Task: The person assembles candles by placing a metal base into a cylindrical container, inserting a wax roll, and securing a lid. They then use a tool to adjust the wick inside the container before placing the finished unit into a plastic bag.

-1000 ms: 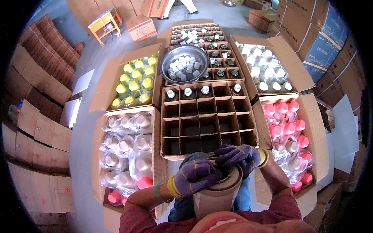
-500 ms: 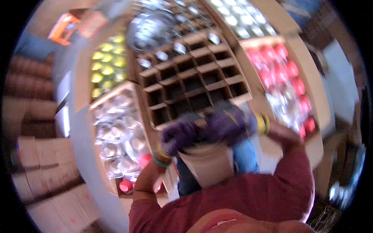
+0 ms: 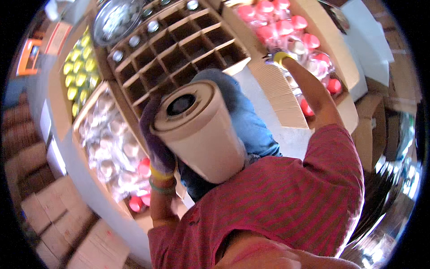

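Observation:
A beige tapered tub [image 3: 206,136] with a round black hole in its lid leans across my lap. My left hand [image 3: 156,139], in a purple glove, wraps round its far left side. My right hand [image 3: 274,55] reaches to the carton of red-capped bottles [image 3: 285,28] on the right, many of them under clear plastic. Its fingers are mostly hidden and blurred there, so I cannot tell what they touch. Ahead of the tub stands a divided carton [image 3: 172,58] with bare compartments and a few silver-capped bottles along its far left row.
At left is a carton of plastic-wrapped bottles [image 3: 107,148] with some red caps. Behind it are yellow-capped bottles [image 3: 80,67]. A round clear-covered basin [image 3: 116,20] sits at the far edge of the divided carton. Stacked cartons [image 3: 62,210] stand lower left. A cardboard flap [image 3: 280,92] juts out near my right arm.
My hands were together over the lap by the divided carton. Now the right has moved away to the right-hand carton, the left holds the tub's side, and the view has shifted.

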Demonstrator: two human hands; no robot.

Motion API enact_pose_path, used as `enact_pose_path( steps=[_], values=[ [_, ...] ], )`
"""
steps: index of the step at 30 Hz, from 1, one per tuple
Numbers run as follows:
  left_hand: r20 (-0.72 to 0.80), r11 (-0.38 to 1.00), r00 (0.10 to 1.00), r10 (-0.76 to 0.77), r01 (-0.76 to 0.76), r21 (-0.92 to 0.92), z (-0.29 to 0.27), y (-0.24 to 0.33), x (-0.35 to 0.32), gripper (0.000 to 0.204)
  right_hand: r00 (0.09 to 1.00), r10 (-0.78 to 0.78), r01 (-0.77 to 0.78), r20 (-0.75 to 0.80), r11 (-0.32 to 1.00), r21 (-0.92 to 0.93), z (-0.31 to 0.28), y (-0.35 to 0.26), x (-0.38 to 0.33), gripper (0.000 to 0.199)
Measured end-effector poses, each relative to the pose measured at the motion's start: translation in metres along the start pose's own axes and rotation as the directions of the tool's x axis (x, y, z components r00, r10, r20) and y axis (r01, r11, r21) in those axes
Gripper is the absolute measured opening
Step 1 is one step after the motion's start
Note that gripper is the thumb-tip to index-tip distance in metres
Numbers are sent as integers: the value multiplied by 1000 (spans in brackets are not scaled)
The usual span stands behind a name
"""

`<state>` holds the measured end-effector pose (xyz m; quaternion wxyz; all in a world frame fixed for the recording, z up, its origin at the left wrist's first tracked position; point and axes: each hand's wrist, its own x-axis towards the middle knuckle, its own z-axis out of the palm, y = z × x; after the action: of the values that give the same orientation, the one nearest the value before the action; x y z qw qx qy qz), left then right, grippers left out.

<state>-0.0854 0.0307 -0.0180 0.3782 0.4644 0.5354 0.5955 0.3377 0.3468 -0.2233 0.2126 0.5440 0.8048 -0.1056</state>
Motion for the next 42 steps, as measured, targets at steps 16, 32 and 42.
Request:
enact_pose_path(
  steps=[16, 32, 42],
  values=[
    [205, 883, 894, 398, -434, 177, 19, 49, -3, 69, 696, -542, 717, -471, 568, 404, -201, -94, -127, 34],
    [303, 974, 927, 222, -194, -120, -4, 43, -48, 79, -400, -917, 829, -6, -359, -428, -347, -277, -239, 47],
    [446, 885, 765, 466, -404, -232, -3, 56, -29, 85, -676, -699, 602, 234, -706, -372, -349, -310, -239, 15]
  ],
)
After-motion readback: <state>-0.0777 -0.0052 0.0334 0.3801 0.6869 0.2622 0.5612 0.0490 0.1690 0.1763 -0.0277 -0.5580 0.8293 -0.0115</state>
